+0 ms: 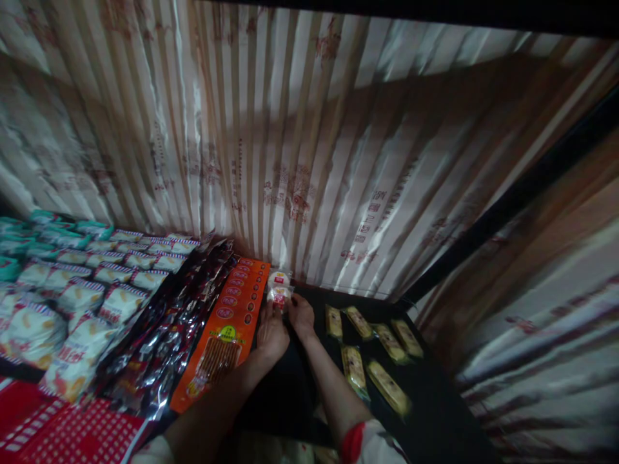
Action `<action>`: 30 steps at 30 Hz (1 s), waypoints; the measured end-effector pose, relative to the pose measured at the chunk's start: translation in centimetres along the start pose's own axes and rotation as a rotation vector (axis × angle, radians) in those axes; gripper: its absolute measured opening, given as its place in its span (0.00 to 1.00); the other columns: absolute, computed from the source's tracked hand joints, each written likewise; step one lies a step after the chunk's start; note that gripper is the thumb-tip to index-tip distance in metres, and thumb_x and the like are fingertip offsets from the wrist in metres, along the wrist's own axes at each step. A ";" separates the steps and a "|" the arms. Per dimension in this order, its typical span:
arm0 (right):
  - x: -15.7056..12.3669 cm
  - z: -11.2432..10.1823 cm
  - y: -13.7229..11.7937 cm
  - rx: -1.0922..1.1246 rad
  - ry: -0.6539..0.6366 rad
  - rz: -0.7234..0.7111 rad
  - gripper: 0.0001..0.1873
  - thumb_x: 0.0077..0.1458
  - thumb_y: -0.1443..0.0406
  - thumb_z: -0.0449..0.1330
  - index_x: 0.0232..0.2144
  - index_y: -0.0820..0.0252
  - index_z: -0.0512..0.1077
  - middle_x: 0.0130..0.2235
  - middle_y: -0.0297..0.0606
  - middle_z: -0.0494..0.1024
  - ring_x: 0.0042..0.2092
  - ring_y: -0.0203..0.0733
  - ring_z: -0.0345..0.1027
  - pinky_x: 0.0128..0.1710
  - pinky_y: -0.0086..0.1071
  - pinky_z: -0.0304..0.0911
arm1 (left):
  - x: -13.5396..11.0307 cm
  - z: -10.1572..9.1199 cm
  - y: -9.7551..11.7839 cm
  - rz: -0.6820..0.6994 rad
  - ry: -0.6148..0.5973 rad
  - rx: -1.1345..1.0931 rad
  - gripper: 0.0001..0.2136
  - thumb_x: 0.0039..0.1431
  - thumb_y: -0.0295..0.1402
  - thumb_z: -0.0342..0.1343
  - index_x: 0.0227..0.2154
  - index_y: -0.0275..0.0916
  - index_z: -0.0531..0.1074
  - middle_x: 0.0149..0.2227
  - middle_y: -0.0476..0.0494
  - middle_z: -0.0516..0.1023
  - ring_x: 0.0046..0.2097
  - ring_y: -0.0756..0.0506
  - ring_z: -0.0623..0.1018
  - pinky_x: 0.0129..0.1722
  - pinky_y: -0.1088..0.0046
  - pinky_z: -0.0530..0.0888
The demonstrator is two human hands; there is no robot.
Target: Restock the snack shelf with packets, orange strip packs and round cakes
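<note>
Two small white round snack packets with red labels lie one behind the other at the back of the black table; the rear packet (279,278) stands against the curtain. My left hand (273,334) has its fingers on the near edge of the front packet (278,295). At that packet's right edge are the curled fingers of my right hand (300,314). Both hands grip the front packet between them, though the thumbs are partly hidden. Just left of my left hand lie overlapping orange snack packs (227,322) with brown sticks showing in a window.
Dark shiny packs (159,335) lie left of the orange ones, then rows of white snack bags (80,296) and green packs (53,229). Several yellowish wrapped bars (387,386) lie at right. A red basket (87,432) is front left. A pleated curtain (290,148) hangs behind.
</note>
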State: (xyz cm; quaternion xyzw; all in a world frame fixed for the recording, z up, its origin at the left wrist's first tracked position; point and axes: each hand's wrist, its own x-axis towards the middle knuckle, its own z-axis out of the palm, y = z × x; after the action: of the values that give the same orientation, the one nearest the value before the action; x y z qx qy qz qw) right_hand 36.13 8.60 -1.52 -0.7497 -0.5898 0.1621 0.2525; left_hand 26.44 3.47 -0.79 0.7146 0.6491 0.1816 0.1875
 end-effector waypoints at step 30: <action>2.0 0.7 -0.5 -0.015 0.020 0.006 0.19 0.56 0.59 0.50 0.47 0.62 0.69 0.42 0.45 0.75 0.42 0.41 0.69 0.40 0.28 0.61 | 3.0 0.1 -0.5 0.051 -0.043 0.031 0.27 0.52 0.23 0.43 0.58 0.27 0.54 0.62 0.35 0.55 0.63 0.42 0.52 0.61 0.66 0.52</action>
State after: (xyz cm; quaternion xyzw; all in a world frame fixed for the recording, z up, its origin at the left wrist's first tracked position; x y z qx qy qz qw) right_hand 35.90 10.74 -1.69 -0.7550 -0.5863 0.1508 0.2520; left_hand 26.37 6.49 -1.05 0.7373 0.6293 0.1609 0.1855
